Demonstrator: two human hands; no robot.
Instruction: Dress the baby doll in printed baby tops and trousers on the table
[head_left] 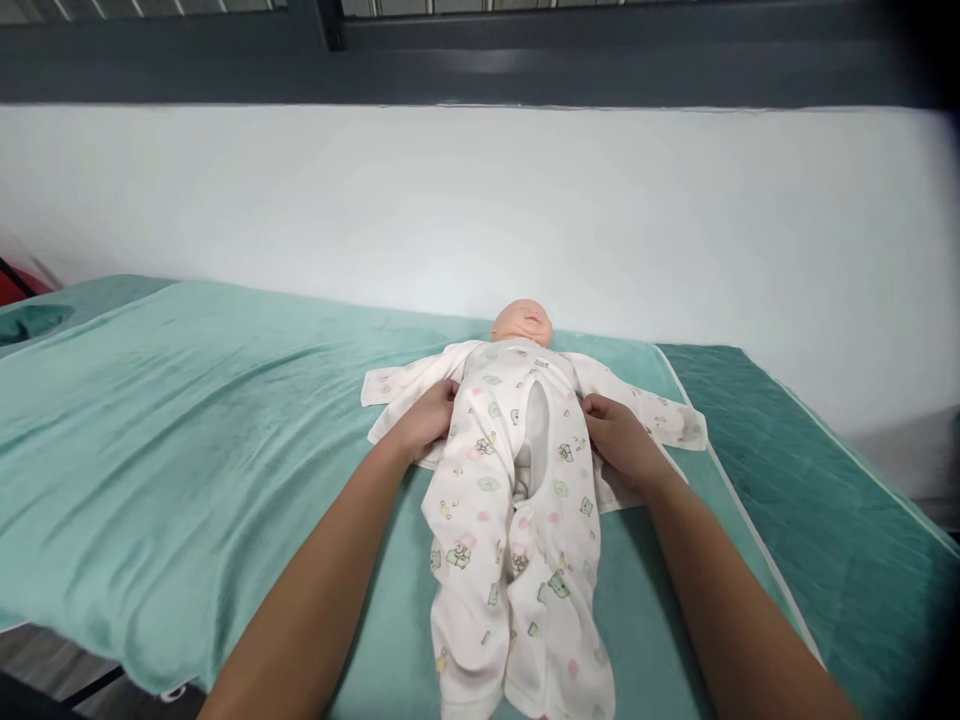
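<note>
A baby doll (523, 322) lies on its back on a green towel (187, 430), head toward the wall. It wears a white printed sleepsuit (495, 500), open down the front. My left hand (424, 420) rests at the doll's left side, fingers curled on the suit's edge near the sleeve. My right hand (619, 437) is at the doll's other side, fingers closed on the fabric there. The fingertips of both hands are partly hidden by cloth.
The towel covers a padded table with a darker green quilted mat (810, 520) showing at the right. A white wall (480, 200) stands just behind, under a dark window frame (480, 60). The table's near left edge (90, 650) drops to the floor.
</note>
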